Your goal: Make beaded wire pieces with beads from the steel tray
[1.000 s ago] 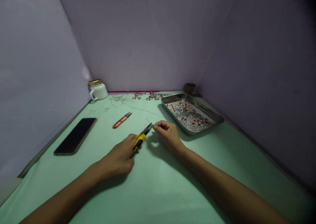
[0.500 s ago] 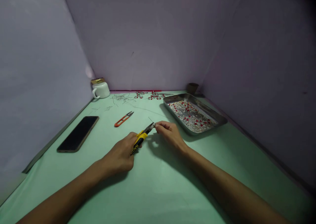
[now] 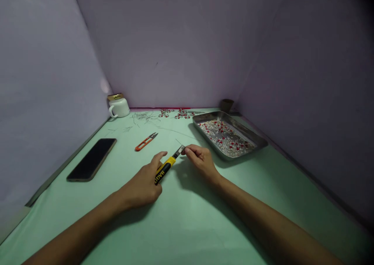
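My left hand [image 3: 146, 181] is closed around the yellow and black handles of a pair of pliers [image 3: 166, 168], its thumb or index finger lifted off the grip. The metal jaws point up and to the right, ending at the fingertips of my right hand [image 3: 201, 159]. Those fingertips are pinched together on a small piece at the jaw tips, too tiny to make out. A thin wire [image 3: 179, 142] sticks up to the left from that spot. Orange thread snips [image 3: 146, 142] lie on the table beyond my left hand.
A metal tray [image 3: 214, 148] of white and red beads stands at the right. On the left lies a phone [image 3: 92, 159]. Toward the back wall are a white lidded mug [image 3: 119, 106], loose wires [image 3: 146, 117], red-and-clear beaded pieces [image 3: 182, 113] and a dark cup [image 3: 226, 105].
The pliers have rolled in my left hand, so their jaws show from another side. A finger of that hand has lifted from the handles. My right hand stays nearly in place.
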### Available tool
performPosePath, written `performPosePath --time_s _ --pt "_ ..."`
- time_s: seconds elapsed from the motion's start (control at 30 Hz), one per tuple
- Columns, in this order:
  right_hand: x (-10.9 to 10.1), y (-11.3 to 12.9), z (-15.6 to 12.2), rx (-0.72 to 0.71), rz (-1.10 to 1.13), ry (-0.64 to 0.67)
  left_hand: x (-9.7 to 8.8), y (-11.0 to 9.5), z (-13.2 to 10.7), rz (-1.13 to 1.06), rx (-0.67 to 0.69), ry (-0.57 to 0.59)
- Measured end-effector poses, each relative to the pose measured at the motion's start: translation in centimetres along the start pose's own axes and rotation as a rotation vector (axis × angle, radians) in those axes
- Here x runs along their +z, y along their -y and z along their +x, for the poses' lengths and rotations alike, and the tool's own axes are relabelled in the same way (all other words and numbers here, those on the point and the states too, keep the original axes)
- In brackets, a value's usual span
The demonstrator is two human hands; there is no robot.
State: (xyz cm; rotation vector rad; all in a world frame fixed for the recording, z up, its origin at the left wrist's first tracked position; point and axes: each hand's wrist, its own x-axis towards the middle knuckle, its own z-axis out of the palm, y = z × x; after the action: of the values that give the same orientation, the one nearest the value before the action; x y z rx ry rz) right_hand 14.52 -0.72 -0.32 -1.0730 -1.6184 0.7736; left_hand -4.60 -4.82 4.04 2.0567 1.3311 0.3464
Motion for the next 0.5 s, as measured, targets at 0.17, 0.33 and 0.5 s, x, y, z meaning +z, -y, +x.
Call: performPosePath --time_s 0.17,0.33,0.5 --pt "0.1 0.2 -0.1 -0.026 0.008 0.005 0.2 0.4 0.1 -0.148 0.053 0.084" --pt "0.0 0.1 -0.1 -0.017 0.060 0.030 0.1 1.3 0.2 -0.607 -0.043 0.324" --pt "0.3 -0.1 -0.2 0.066 0.050 0.035 -0.2 1.2 0.2 -0.442 0.003 0.257"
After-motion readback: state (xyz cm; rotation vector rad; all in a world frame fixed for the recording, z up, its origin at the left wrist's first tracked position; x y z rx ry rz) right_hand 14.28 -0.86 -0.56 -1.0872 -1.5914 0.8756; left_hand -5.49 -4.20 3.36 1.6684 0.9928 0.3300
